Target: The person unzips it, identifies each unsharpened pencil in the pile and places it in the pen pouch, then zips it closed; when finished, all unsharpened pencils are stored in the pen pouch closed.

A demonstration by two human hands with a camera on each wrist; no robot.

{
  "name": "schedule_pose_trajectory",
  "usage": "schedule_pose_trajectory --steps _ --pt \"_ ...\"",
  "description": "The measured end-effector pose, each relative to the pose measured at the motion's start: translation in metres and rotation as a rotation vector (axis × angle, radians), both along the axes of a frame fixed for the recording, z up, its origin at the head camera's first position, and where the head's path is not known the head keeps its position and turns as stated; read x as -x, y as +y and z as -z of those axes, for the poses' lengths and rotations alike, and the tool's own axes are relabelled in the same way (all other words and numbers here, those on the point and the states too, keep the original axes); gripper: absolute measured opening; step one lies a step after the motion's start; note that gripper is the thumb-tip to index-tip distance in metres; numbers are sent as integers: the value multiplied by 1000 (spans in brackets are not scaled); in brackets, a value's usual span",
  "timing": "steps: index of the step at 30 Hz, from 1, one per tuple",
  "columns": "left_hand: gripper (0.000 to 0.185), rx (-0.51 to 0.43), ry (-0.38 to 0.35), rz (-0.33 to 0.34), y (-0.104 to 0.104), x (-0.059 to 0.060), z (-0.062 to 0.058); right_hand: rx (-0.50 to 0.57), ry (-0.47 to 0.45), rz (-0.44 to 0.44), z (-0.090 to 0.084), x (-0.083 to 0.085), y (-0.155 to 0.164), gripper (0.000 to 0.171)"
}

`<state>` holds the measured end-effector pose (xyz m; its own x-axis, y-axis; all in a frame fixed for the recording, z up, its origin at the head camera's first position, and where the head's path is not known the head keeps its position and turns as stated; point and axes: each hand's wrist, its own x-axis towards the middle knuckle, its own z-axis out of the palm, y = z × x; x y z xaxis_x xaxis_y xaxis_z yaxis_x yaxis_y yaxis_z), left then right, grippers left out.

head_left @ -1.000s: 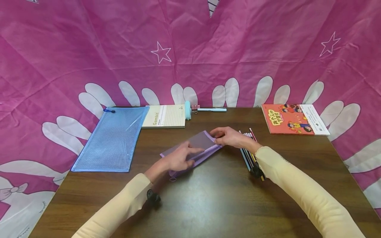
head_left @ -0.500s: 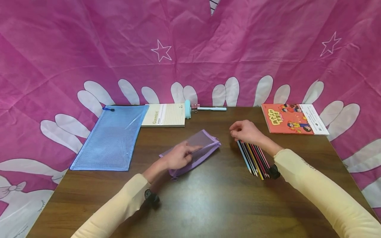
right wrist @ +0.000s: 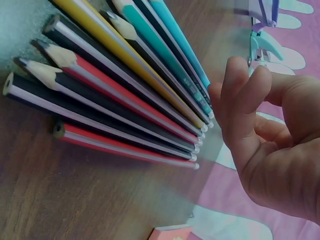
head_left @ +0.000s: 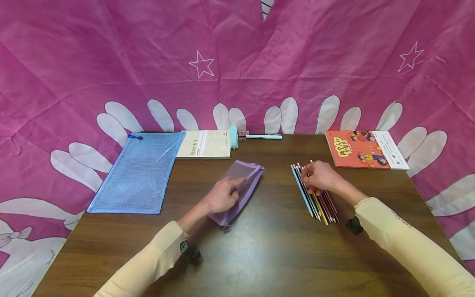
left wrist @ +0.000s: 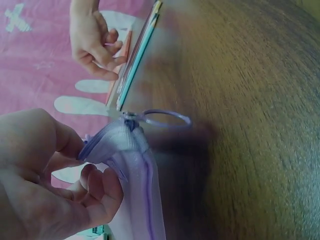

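Pink cloth (head_left: 237, 62) printed with white stars and petal shapes is hung behind and around a dark wooden table (head_left: 259, 255), which is closed in by it at the back edge and along both sides. Along the far edge a blue mesh pouch (head_left: 139, 173) is laid at the left corner, overhanging the side slightly; beside it a lined notepad (head_left: 205, 144), a pale blue clip (head_left: 234, 137) and a pen (head_left: 264, 136) are lined up, and a red picture book (head_left: 365, 154) is set at the far right corner. The near half of the table is taken up only by the two sleeved forearms, so open room is left between the hands and toward the front edge.

A purple mesh pencil pouch (head_left: 239, 189) is placed slantwise left of centre, its zip ring (left wrist: 165, 119) lying on the wood at the near end. It is held by the left hand (head_left: 221, 197): its edge is pinched between thumb and curled fingers (left wrist: 102, 187) in the wrist view, while the forefinger is stretched along the mesh.

Well apart to the right, a fan of coloured pencils (head_left: 315, 198) is spread flat on the wood. The far ends are covered by the right hand (head_left: 320, 176), its fingers (right wrist: 240, 95) bent together just above them; whether a pencil is gripped cannot be told.
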<state>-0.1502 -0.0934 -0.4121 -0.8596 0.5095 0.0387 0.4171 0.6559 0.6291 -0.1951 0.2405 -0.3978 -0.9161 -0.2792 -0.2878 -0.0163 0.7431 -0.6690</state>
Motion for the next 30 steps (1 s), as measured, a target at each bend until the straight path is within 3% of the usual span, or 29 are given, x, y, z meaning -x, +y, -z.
schedule_pose_trajectory --steps 15,23,30 --pt "58 2 -9 -37 1 -2 3 -30 -32 15 6 -4 -11 22" --pt "61 26 -54 -34 4 -5 3 -105 18 -5 9 -5 -17 17" --pt "61 28 -95 -32 7 -8 1 -197 -3 -2 8 -3 -22 17"
